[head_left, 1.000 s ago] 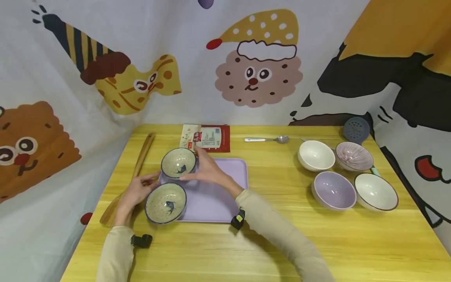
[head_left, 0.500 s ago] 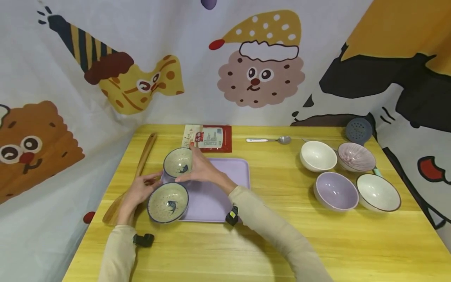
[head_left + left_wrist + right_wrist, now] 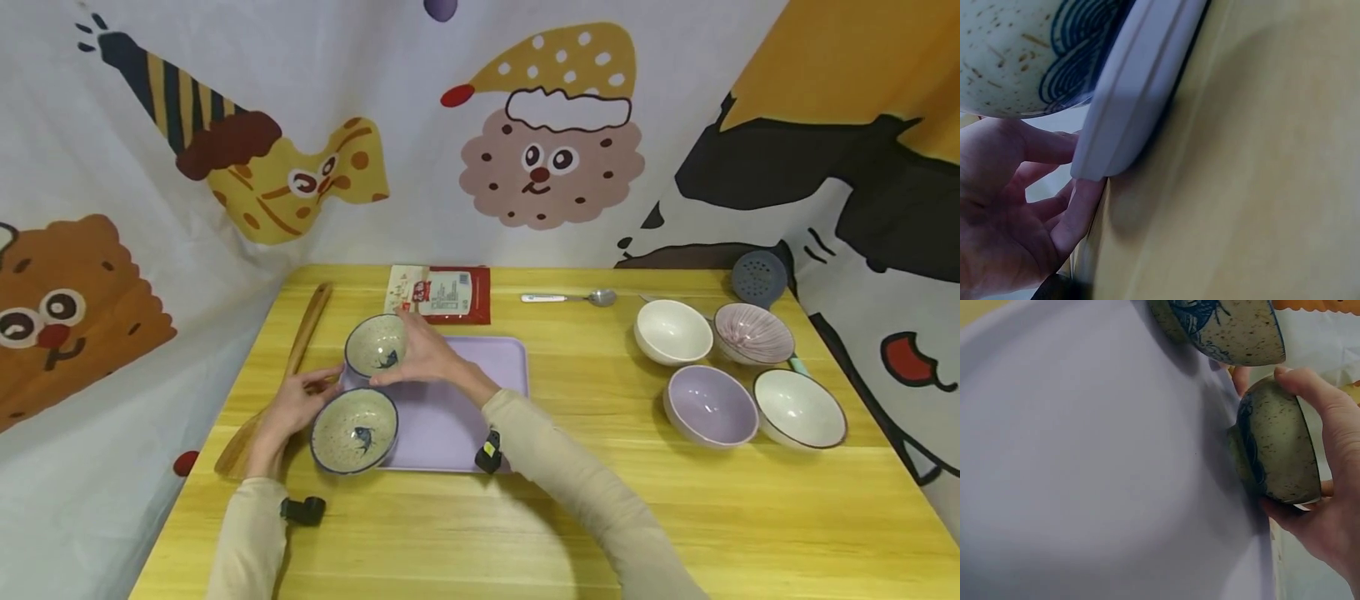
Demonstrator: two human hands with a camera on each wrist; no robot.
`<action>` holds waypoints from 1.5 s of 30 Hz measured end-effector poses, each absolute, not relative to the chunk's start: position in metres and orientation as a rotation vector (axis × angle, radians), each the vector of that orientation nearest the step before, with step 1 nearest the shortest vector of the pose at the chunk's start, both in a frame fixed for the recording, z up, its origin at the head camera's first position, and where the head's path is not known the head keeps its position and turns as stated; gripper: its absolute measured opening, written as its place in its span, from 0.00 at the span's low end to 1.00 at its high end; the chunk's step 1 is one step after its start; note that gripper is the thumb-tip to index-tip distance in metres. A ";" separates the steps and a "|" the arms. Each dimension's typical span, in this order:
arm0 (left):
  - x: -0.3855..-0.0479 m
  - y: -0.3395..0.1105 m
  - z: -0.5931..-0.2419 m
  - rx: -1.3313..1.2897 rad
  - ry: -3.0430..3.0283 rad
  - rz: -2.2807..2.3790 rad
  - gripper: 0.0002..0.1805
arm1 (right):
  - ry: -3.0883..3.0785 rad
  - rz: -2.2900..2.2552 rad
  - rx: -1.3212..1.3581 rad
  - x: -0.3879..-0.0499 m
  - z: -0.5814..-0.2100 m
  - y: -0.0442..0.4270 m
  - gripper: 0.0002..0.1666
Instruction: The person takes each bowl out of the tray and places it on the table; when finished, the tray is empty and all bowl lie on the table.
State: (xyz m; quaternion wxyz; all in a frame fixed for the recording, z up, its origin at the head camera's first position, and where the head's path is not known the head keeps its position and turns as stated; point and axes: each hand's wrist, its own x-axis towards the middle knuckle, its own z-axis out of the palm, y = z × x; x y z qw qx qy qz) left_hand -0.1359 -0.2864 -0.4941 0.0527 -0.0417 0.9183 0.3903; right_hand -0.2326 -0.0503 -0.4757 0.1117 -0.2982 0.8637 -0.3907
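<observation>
Two speckled bowls with blue fish inside stand at the left end of the lilac tray (image 3: 457, 425). My right hand (image 3: 427, 350) holds the far speckled bowl (image 3: 367, 346) at its right side, thumb and fingers spread about its wall. In the right wrist view, this bowl (image 3: 1282, 440) sits by the tray's edge. My left hand (image 3: 296, 404) is at the tray's left edge; in the left wrist view its thumb and a finger pinch the tray rim (image 3: 1094, 153). Just in front of it is the near speckled bowl (image 3: 354, 432), which no hand visibly grips.
A wooden spatula (image 3: 307, 329) lies left of the tray. Behind the tray are a red-and-cream food packet (image 3: 450, 296) and a spoon (image 3: 570, 297). At right stand a white bowl (image 3: 673, 332), striped bowl (image 3: 753, 333), purple bowl (image 3: 711, 406), dark-rimmed bowl (image 3: 800, 408) and grey skimmer (image 3: 759, 277).
My right hand has shifted slightly left against the far bowl and covers more of its right side. The left hand, the tray and the near bowl look unmoved.
</observation>
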 end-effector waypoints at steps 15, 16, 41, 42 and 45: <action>-0.135 -0.285 -0.493 -0.141 2.806 1.163 0.22 | 2.634 -1.351 -0.703 -0.230 -0.479 -0.024 0.76; -0.135 -0.285 -0.493 -0.142 2.803 1.161 0.22 | 2.647 -1.350 -0.694 -0.230 -0.478 -0.021 0.76; -0.136 -0.288 -0.492 -0.111 2.771 1.170 0.24 | 2.767 -1.585 -0.505 -0.229 -0.475 0.038 0.73; -0.136 -0.288 -0.493 -0.107 2.774 1.167 0.24 | 2.774 -1.592 -0.493 -0.228 -0.475 0.040 0.73; -0.136 -0.289 -0.494 -0.106 2.782 1.167 0.24 | 2.791 -1.624 -0.476 -0.226 -0.473 0.048 0.72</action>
